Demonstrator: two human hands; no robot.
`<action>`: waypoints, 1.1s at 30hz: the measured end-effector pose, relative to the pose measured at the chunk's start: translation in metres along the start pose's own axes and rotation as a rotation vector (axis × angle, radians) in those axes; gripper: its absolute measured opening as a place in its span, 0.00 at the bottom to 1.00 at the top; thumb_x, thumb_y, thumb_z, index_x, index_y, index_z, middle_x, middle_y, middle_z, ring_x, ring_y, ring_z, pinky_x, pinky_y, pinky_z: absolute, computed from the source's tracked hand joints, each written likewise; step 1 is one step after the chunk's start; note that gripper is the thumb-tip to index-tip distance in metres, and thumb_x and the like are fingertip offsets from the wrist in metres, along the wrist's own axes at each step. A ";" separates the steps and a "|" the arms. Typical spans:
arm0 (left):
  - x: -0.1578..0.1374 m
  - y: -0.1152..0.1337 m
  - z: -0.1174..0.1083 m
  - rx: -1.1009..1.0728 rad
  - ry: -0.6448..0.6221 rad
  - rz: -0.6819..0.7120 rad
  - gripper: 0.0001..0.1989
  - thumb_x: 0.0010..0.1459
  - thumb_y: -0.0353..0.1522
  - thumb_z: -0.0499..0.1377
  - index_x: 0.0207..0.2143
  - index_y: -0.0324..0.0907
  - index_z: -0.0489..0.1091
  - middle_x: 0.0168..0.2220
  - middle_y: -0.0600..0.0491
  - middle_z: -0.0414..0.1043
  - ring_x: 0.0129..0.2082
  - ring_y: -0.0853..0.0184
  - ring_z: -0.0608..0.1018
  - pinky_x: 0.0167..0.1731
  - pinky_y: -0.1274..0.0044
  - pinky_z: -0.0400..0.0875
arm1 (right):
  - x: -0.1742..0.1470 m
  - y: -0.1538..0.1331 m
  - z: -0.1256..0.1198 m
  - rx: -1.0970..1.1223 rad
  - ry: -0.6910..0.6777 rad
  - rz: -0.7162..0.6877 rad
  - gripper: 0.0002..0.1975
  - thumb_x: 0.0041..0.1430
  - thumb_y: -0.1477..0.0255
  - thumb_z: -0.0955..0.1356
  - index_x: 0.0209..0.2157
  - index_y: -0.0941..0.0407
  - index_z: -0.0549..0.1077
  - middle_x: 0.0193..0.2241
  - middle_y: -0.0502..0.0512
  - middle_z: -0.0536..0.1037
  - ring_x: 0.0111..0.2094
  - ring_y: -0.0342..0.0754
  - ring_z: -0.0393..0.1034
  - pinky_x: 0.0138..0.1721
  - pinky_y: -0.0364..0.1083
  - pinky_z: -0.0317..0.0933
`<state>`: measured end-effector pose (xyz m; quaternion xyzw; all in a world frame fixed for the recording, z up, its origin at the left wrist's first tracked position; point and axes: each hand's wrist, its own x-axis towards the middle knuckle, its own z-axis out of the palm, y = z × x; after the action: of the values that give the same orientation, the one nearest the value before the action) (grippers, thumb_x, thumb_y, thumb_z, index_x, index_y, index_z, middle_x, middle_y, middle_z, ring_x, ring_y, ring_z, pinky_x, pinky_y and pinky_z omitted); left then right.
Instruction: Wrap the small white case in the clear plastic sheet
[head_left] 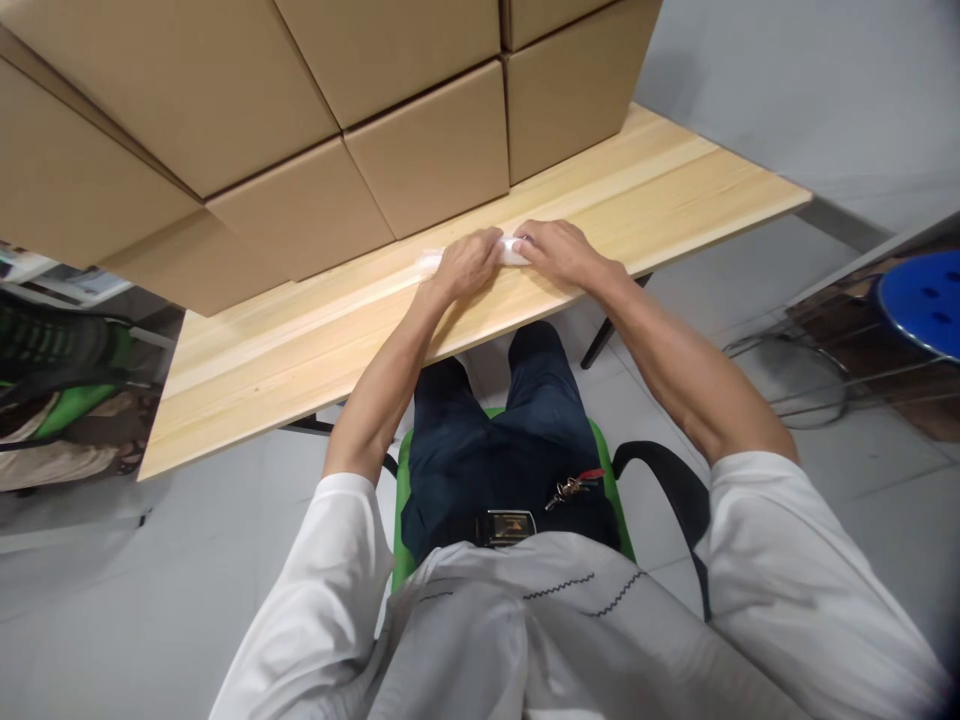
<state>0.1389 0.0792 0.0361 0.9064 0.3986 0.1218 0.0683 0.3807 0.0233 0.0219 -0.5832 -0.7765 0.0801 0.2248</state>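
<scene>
Both of my hands rest over the wooden table, close together in front of the cardboard boxes. Between them lies a small white, rolled-up bundle [511, 251], which looks like thin plastic or tissue; its exact kind cannot be made out. My left hand [471, 262] is closed over the bundle's left part, and a pale, see-through end sticks out beyond it on the left. Curled fingers of my right hand [559, 250] grip the right end. A small dark purple spot shows by the right fingertips. Most of the bundle is hidden under the fingers.
Stacked cardboard boxes [435, 140] cover the back of the wooden table [247, 370]. I sit on a green chair with a black armrest [667, 480]. A blue stool [926, 300] stands at right. Another person's foot [129, 460] shows at far left.
</scene>
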 end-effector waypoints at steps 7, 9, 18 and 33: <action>0.016 -0.001 0.003 0.060 -0.027 -0.144 0.30 0.94 0.49 0.46 0.70 0.45 0.82 0.68 0.32 0.89 0.70 0.40 0.89 0.74 0.51 0.77 | 0.018 0.002 -0.002 -0.037 -0.026 0.078 0.34 0.91 0.54 0.57 0.59 0.56 0.91 0.58 0.77 0.93 0.61 0.75 0.83 0.66 0.69 0.73; 0.019 -0.007 0.007 0.054 0.000 -0.146 0.30 0.93 0.50 0.46 0.68 0.44 0.82 0.65 0.31 0.90 0.69 0.38 0.90 0.74 0.48 0.77 | 0.022 0.006 -0.001 -0.039 -0.023 0.086 0.35 0.91 0.53 0.56 0.59 0.55 0.91 0.57 0.77 0.93 0.61 0.76 0.83 0.65 0.69 0.73; -0.003 -0.005 0.012 0.035 0.136 0.088 0.30 0.87 0.50 0.56 0.81 0.51 0.77 0.72 0.34 0.86 0.82 0.38 0.77 0.90 0.38 0.58 | 0.040 0.022 0.004 -0.041 -0.009 0.090 0.39 0.90 0.43 0.58 0.60 0.54 0.92 0.51 0.77 0.93 0.57 0.77 0.85 0.62 0.71 0.74; 0.010 -0.014 0.038 -0.028 0.109 -0.010 0.32 0.86 0.47 0.58 0.84 0.49 0.73 0.72 0.31 0.85 0.79 0.31 0.80 0.79 0.42 0.70 | -0.005 0.007 0.016 -0.060 0.055 -0.001 0.36 0.91 0.44 0.60 0.71 0.58 0.82 0.67 0.81 0.86 0.70 0.80 0.78 0.67 0.74 0.74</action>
<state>0.1462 0.0948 -0.0014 0.8954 0.4046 0.1762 0.0595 0.3804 0.0232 0.0035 -0.5912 -0.7724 0.0406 0.2284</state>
